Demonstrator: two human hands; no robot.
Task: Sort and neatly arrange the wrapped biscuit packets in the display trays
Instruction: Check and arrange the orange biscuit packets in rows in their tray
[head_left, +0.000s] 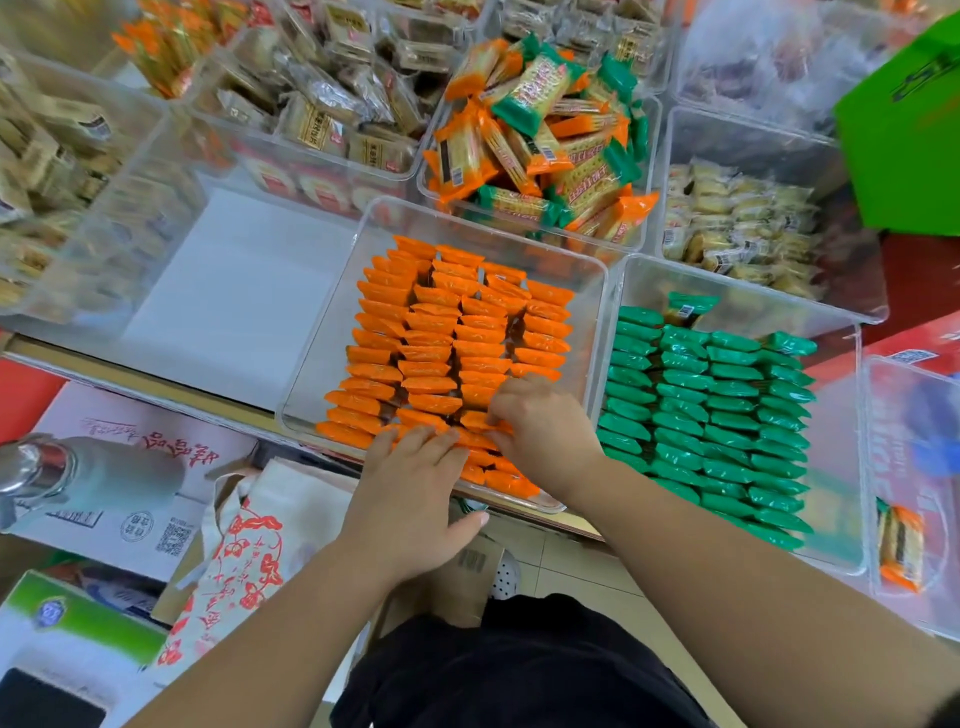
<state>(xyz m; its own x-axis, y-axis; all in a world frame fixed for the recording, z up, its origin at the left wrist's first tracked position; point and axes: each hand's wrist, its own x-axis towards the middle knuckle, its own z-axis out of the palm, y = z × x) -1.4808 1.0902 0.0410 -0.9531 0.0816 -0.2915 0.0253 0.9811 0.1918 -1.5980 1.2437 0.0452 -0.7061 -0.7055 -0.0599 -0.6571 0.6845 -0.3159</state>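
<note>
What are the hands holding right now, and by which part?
The right hand pinches an orange packet by its crimped top edge; the left hand lies flat on the near rows, gripping nothing.

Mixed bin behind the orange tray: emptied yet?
Not empty. The mixed bin holds a jumbled heap of orange and green packets.

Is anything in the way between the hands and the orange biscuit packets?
No, nothing visible. The left hand presses flat on the orange packets in the clear tray, and the right hand curls its fingers onto them.
</note>
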